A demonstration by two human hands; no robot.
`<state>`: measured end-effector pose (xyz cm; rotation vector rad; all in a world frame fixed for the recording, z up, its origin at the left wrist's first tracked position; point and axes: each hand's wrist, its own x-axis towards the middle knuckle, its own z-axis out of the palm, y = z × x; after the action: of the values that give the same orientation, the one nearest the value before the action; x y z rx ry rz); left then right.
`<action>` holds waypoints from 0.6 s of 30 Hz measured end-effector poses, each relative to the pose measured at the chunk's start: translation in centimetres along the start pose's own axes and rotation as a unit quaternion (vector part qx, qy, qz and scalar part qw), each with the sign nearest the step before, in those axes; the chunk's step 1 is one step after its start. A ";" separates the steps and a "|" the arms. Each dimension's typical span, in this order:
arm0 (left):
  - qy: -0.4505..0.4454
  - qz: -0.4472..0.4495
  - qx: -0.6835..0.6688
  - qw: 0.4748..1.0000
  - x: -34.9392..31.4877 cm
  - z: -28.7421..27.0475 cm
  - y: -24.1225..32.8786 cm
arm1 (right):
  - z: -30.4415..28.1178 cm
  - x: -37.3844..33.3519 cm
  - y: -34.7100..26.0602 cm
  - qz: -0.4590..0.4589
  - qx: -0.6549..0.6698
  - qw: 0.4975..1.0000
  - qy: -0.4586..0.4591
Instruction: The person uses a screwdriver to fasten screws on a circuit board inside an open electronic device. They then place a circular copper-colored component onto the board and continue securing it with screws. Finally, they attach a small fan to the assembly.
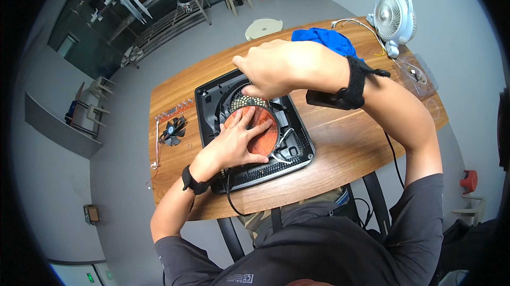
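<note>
A black induction cooker housing lies opened on the wooden table in front of me. Inside it sits a round copper-coloured coil. My left hand rests flat on that coil with the fingers spread. A ring of pale mesh or dotted grille shows just beyond the coil's far edge. Over the far part of the housing hangs my right hand, its fingers curled. Whatever it may grip is hidden behind the hand. White wires loop at the coil's right side.
Left of the housing lie a small black fan and a strip-like circuit board. Blue cloth, a white desk fan and a clear plastic tray occupy the far right. A pale stool stands beyond the table.
</note>
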<state>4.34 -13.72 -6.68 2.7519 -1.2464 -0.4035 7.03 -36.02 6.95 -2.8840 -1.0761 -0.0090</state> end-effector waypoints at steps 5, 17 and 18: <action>0.007 -0.003 -0.001 1.000 -0.3 -0.3 0.3 | 1.1 1.1 1.6 -0.067 -0.005 0.998 -0.008; -0.013 -0.028 -0.004 1.000 -0.4 -1.0 0.9 | 0.3 0.6 1.6 -0.014 0.027 1.000 -0.007; -0.012 -0.023 -0.005 1.000 -0.3 -0.9 0.9 | 0.6 0.5 2.1 -0.030 0.029 0.999 -0.015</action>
<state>3.73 -14.11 -5.60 2.7809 -1.1842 -0.4462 8.78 -37.20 6.26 -2.8085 -1.1471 0.0609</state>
